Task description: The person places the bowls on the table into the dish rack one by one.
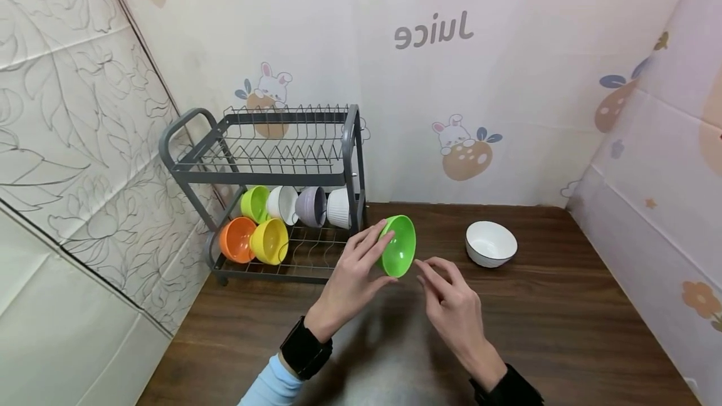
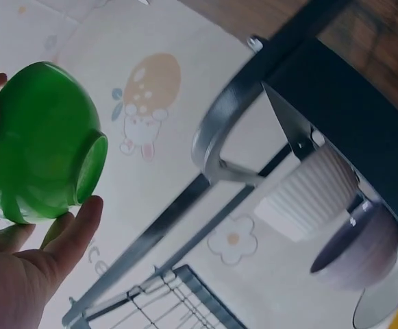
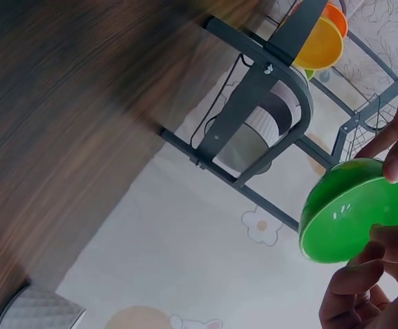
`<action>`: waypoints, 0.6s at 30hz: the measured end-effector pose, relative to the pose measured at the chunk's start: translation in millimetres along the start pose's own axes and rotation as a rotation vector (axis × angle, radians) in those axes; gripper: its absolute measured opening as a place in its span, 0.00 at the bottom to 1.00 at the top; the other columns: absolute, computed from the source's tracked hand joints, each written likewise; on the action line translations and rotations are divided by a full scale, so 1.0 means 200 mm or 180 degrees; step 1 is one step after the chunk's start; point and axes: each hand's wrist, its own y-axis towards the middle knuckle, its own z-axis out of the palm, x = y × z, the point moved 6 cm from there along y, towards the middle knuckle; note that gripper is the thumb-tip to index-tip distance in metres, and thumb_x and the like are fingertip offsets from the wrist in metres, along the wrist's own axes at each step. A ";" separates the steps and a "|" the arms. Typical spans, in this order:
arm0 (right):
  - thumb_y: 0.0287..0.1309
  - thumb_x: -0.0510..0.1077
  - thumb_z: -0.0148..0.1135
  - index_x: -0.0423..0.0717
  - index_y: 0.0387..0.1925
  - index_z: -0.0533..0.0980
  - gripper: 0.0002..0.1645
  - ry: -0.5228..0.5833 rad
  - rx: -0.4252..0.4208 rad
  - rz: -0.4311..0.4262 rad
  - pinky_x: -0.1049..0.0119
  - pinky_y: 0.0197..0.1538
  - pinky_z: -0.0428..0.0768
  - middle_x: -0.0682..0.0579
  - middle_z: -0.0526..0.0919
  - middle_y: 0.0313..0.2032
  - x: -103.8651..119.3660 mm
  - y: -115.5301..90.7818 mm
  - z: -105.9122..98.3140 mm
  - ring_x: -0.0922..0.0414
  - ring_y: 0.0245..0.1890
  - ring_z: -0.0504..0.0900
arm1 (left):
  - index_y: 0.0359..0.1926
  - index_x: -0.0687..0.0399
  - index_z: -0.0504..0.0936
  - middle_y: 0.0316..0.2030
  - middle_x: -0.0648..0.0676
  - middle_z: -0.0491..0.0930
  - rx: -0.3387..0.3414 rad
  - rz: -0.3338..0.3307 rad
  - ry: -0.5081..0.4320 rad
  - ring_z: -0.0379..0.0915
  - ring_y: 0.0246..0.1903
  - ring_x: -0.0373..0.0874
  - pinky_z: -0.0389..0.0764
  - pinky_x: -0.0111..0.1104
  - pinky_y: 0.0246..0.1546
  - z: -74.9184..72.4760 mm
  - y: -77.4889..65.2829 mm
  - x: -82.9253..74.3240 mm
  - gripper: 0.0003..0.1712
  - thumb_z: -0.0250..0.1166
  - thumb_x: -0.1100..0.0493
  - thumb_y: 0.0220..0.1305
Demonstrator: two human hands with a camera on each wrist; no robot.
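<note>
Between both hands a green bowl [image 1: 399, 247] is held tilted on its side above the table, its inside turned to the right. My left hand [image 1: 352, 274] grips it from the left, fingers spread over its outer wall and rim, thumb underneath. On the opposite side, my right hand [image 1: 454, 306] pinches the rim; in the right wrist view one fingertip overlaps the green inside, with bent fingers below the edge. The left wrist view shows the bowl's outside and foot ring, with left-hand fingers [image 2: 82, 219] beneath it.
A grey two-tier dish rack [image 1: 259, 177] stands at the back left. Its lower shelf holds an orange bowl [image 1: 235, 240], a yellow bowl [image 1: 269, 242] and several other bowls behind. A white bowl [image 1: 491, 243] stands on the wooden table [image 1: 564, 331] at the right. Printed walls border the table.
</note>
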 end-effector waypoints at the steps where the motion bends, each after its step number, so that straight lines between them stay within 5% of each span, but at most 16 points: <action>1: 0.56 0.29 0.75 0.45 0.54 0.88 0.24 0.0015 0.0000 -0.0004 0.76 0.24 0.71 0.50 0.83 0.49 0.00 0.00 0.01 0.67 0.21 0.72 | 0.77 0.53 0.70 0.78 0.55 0.63 -0.0004 -0.0024 0.0020 0.64 0.72 0.55 0.76 0.42 0.66 -0.01 -0.01 0.00 0.55 0.87 0.59 0.49; 18: 0.61 0.32 0.73 0.47 0.54 0.87 0.20 0.0214 0.0243 -0.0079 0.72 0.22 0.71 0.48 0.84 0.53 0.00 0.09 0.25 0.66 0.20 0.72 | 0.75 0.55 0.73 0.78 0.55 0.64 -0.0126 -0.0203 0.0456 0.67 0.67 0.59 0.77 0.46 0.64 -0.21 -0.12 0.05 0.55 0.88 0.62 0.45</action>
